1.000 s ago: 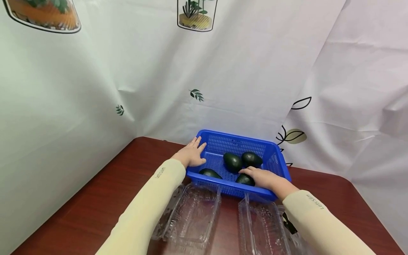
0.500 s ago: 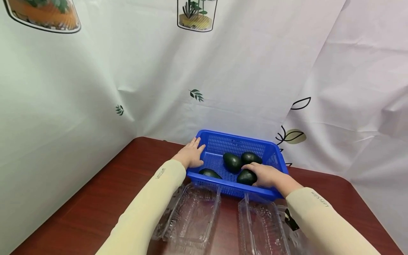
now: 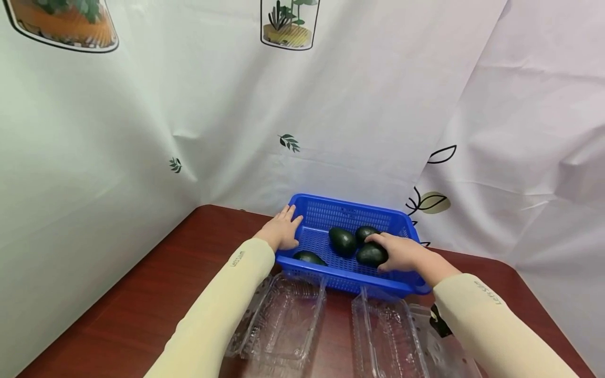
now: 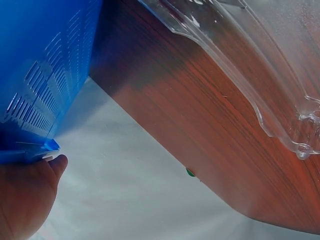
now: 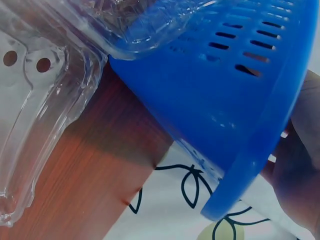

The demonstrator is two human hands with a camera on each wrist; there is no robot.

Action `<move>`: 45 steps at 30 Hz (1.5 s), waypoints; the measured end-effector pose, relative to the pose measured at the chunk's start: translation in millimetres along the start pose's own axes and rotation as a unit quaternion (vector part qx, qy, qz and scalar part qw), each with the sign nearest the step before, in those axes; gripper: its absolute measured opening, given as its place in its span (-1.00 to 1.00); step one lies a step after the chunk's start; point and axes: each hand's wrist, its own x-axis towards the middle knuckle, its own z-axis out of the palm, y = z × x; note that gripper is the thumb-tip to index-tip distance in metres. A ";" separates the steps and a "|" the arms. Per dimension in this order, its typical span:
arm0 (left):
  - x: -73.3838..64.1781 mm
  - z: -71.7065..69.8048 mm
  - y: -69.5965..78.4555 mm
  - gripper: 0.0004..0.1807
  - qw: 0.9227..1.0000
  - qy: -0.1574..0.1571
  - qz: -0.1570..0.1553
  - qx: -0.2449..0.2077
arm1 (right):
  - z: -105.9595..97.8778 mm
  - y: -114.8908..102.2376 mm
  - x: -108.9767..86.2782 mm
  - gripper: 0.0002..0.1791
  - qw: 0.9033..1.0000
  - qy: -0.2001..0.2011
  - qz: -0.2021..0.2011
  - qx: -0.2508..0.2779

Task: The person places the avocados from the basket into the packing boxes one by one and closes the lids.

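A blue plastic basket (image 3: 352, 212) stands at the back of the table with several dark green avocados in it. My right hand (image 3: 402, 252) reaches over the basket's right side and grips one avocado (image 3: 371, 255), fingers over its top and thumb on the near side. Beside it lie two more, a middle avocado (image 3: 342, 241) and a back avocado (image 3: 365, 233); another avocado (image 3: 309, 258) sits by the front left wall. My left hand (image 3: 280, 230) rests on the left rim with fingers spread. In the right wrist view the basket wall (image 5: 200, 115) hides the held avocado.
Clear plastic clamshell boxes lie before the basket: a left box (image 3: 283, 315) and a right box (image 3: 387, 325), close to its front wall. Brown tabletop (image 3: 156, 283) extends to the left. A white printed cloth (image 3: 354, 105) hangs right behind the table.
My right hand has closed round the front avocado and shifted it up and to the right, nearer the back one. The left hand stays on the rim.
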 end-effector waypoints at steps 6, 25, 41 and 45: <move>0.5 0.6 -0.1 -0.17 1.000 0.003 0.000 0.001 | -4.2 3.1 -4.6 -0.24 1.000 0.027 -0.010 -0.007; 0.9 3.2 0.4 -0.17 1.000 0.010 0.000 0.000 | -13.4 9.2 -18.7 -0.24 0.997 0.077 -0.024 0.000; 0.6 4.1 -1.8 -0.16 1.000 0.016 0.003 -0.005 | -26.0 6.2 -36.9 -0.31 0.990 0.132 -0.041 0.011; 0.4 3.9 -1.6 -0.17 1.000 0.017 0.003 -0.008 | -28.8 4.8 -41.0 -0.32 0.989 0.142 -0.046 0.007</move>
